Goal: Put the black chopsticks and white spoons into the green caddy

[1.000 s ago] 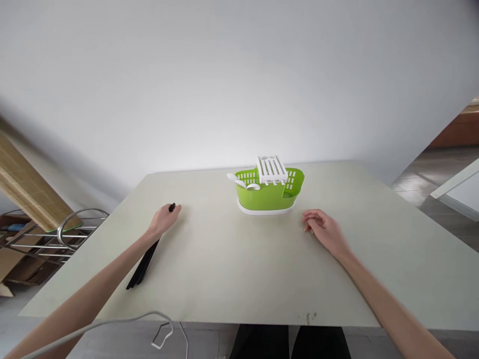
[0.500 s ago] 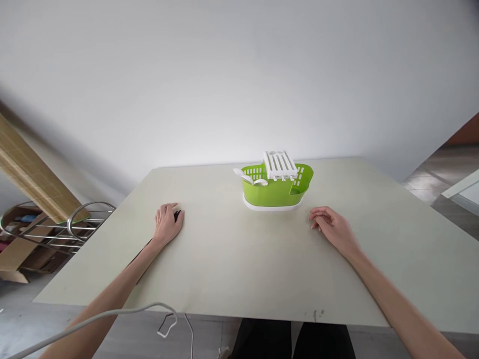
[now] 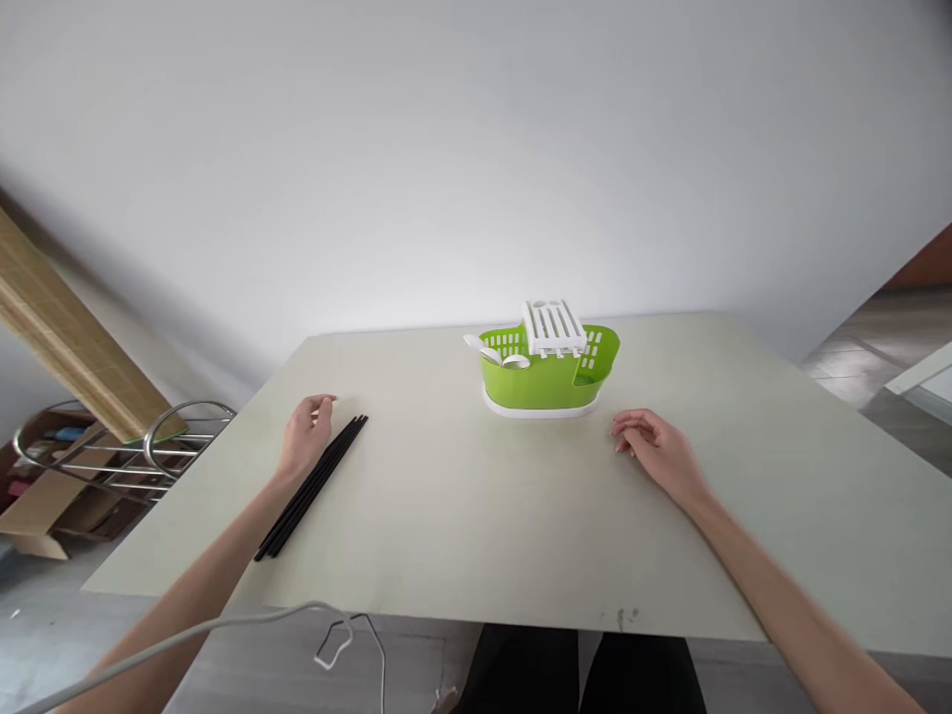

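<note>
Black chopsticks (image 3: 316,488) lie in a slanting bundle on the left half of the table. Just left of their upper end is my left hand (image 3: 306,436), fingers loosely bent, holding nothing. My right hand (image 3: 658,451) rests on the table with its fingers slightly curled and nothing in them. Beyond it, a green basket (image 3: 539,385) with a white base stands near the wall. White spoons (image 3: 491,354) hang over the basket's left front rim. Across its top sits a white slotted rack (image 3: 554,327) with small hooks at the front.
The pale table (image 3: 461,535) meets a white wall at the back. A pale cable (image 3: 223,622) crosses low at the left, over my forearm. Beside the table stand a metal rack (image 3: 178,451), a cardboard box (image 3: 45,511) and a leaning wooden board (image 3: 81,337).
My left hand has moved left off the chopsticks, which it had been covering, and they now show in full. My right hand stays nearly still.
</note>
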A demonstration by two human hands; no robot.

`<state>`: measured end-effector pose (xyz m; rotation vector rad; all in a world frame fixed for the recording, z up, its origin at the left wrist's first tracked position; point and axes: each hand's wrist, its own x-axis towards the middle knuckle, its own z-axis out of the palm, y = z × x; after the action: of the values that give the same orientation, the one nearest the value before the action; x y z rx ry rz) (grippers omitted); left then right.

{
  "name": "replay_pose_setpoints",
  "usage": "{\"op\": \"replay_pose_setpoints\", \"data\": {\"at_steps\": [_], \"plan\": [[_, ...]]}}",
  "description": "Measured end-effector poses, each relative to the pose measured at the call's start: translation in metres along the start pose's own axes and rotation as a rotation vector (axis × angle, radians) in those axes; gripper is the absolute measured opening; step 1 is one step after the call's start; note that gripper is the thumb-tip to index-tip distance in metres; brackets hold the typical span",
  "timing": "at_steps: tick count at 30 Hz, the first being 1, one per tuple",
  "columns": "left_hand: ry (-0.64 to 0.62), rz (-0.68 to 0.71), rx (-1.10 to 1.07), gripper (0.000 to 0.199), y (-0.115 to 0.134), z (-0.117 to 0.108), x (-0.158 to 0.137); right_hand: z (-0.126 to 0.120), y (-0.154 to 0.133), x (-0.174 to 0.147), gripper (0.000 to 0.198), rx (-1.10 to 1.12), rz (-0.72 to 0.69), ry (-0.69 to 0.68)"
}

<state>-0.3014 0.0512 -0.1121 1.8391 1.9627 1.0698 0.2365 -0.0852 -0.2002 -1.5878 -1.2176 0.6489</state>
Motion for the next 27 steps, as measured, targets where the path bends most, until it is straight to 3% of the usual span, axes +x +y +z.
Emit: {"op": "replay_pose_setpoints", "data": {"at_steps": [5,10,14,18,23,27], "plan": [[-0.051,0.109,0.058,0.039,0.029,0.006,-0.013,0.002,-0.001,0.001,0.02,0.035,0.0,-0.011],[-0.138,0.227,-0.129,0.044,0.091,0.028,-0.026,0.004,0.001,0.002,0.02,0.051,0.009,-0.024],[-0.229,0.475,-0.222,0.046,0.152,0.049,-0.032,0.005,0.003,0.004,0.02,0.067,0.011,-0.027],[-0.267,0.731,-0.077,0.056,0.201,0.07,-0.031,0.005,0.002,0.005,0.02,0.079,0.0,-0.028],[-0.225,0.95,0.039,0.059,0.234,0.094,-0.012,0.006,-0.001,0.007,0.019,0.09,-0.003,-0.028],[-0.346,0.99,0.071,0.066,0.244,0.103,0.004,0.007,-0.004,0.008,0.019,0.094,-0.004,-0.03]]}}
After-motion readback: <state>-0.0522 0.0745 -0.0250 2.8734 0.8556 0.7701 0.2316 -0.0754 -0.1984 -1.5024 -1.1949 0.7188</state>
